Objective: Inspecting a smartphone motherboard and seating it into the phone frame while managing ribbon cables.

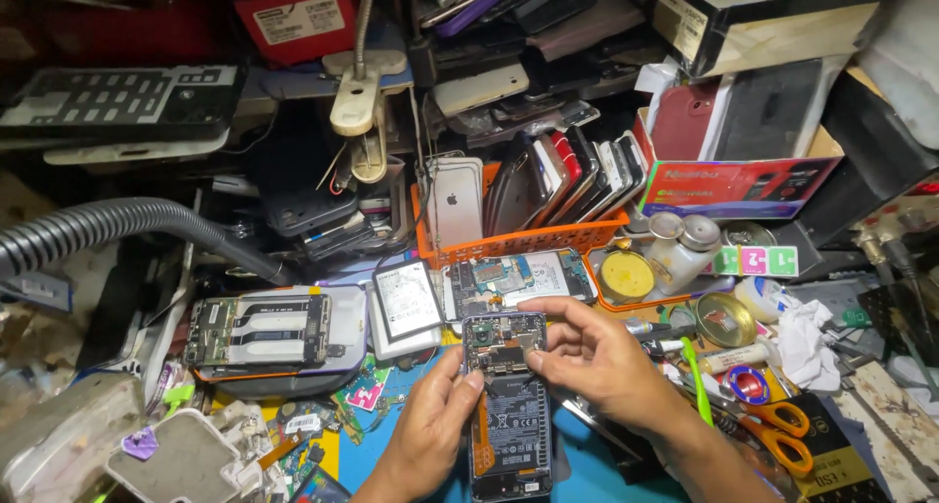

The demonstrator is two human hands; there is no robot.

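Blue mat (597, 479) shows at the bottom centre of the frame, under an opened phone (507, 405) with its back cover off, so that the dark battery and the circuit board at its top end are bare. The left hand (425, 434), low and just left of centre, grips the phone's left edge with the thumb laid against its side. The right hand (597, 351) comes in from the lower right and closes its fingertips (536, 358) on the upper right corner of the phone, over the circuit board. Orange-handled scissors (773, 430) lie to the right of that hand, near a green plastic stick (696, 376). To the left, a second opened phone (259, 332) rests on a grey block, with a loose battery (407, 300) just beside it. Behind the hands another stripped phone (518, 278) lies flat, and a round tin of yellow paste (627, 276) sits right of it. Further back, in the middle of the frame, an orange basket (518, 241) holds a row of phones standing on edge. A grey ribbed hose (117, 224) curves in from the left edge, and a lamp arm (357, 92) hangs at the upper centre.
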